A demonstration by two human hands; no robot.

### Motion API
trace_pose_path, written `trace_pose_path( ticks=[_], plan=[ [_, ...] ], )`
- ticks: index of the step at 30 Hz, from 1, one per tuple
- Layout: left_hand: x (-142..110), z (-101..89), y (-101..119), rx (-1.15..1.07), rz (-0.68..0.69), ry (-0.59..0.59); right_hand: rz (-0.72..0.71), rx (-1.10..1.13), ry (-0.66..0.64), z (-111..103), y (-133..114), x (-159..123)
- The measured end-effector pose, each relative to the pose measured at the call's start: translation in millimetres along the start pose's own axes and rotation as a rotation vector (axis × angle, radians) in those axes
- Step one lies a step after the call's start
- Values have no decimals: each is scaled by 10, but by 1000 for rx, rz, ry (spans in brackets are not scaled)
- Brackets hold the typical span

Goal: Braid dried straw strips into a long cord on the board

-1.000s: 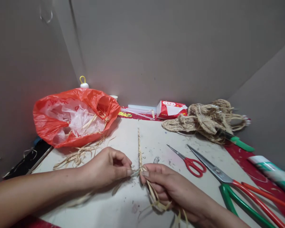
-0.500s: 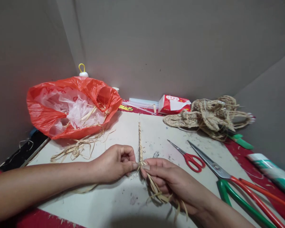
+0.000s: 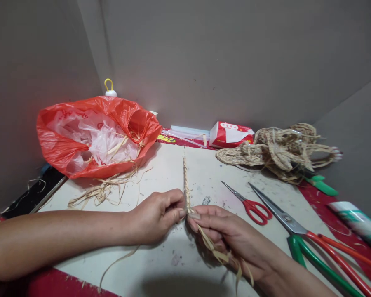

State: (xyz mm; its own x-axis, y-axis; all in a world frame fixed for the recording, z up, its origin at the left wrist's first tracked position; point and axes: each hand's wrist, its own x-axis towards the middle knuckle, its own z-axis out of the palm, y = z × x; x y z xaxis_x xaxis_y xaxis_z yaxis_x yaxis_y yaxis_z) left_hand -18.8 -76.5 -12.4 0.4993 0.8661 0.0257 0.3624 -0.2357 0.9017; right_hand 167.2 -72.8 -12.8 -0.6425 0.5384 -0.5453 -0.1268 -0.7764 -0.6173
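A narrow braid of pale straw-like strips (image 3: 186, 179) runs away from me down the middle of the board. At its near end my left hand (image 3: 160, 214) pinches thumb against fingers, closed on a strand. My right hand (image 3: 218, 227) grips the braid's working end between thumb and forefinger, almost touching the left fingertips. Loose strips (image 3: 214, 249) trail from under the right fingers toward me. One thin strip (image 3: 117, 260) shows below the left wrist, curling over the board. The exact crossing of strands is partly hidden by the fingertips.
A red plastic bag (image 3: 80, 165) stands back left, with loose straw strips (image 3: 102, 192) before it. Small red-handled scissors (image 3: 253, 208) and large shears (image 3: 292, 225) lie at right. Behind are a tissue pack (image 3: 228, 136) and coiled braided cord (image 3: 275, 152). The white board (image 3: 160, 165) lies beneath.
The view has shifted slightly. The left hand stays pinched by the braid, and the strips under my right hand hang a little differently. A thin strip now curls farther toward me below the left wrist.
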Motion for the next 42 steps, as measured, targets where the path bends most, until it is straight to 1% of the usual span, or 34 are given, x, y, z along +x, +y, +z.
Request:
trace_pose_path(
  ticks=[3,6,12,17,19,23,25,29,32,35,39,42],
  plan=[
    [1,3,-4,35,14,2,0,12,-3,-20,14,3],
    [-1,14,-12,35,-5,11,-8,25,-4,-43,24,0],
    [26,44,-52,-276,-112,-41,-19,37,-54,-52,8,-3],
    [55,64,-61,-547,-208,-125,-34,12,-47,-30,-7,-5],
    [64,70,-59,-615,-221,-140,-48,14,-44,-25,-12,-6],
    [77,66,-44,-659,-206,-118,-68,-4,-33,7,-27,-13],
    [81,54,-28,-685,-236,-122,-68,-39,-22,37,-33,-22],
    [78,16,6,-736,-336,-191,-89,-155,15,85,-35,-35],
    [70,-14,15,-743,-343,-237,-164,-249,32,98,-28,-27],
    [75,-40,4,-725,-363,-255,-220,-311,3,120,-34,-16],
    [124,-87,3,-748,-411,-319,-280,-368,-68,159,-52,-15],
    [173,-137,55,-742,-475,-368,-269,-417,-48,120,-26,-13]
  ],
)
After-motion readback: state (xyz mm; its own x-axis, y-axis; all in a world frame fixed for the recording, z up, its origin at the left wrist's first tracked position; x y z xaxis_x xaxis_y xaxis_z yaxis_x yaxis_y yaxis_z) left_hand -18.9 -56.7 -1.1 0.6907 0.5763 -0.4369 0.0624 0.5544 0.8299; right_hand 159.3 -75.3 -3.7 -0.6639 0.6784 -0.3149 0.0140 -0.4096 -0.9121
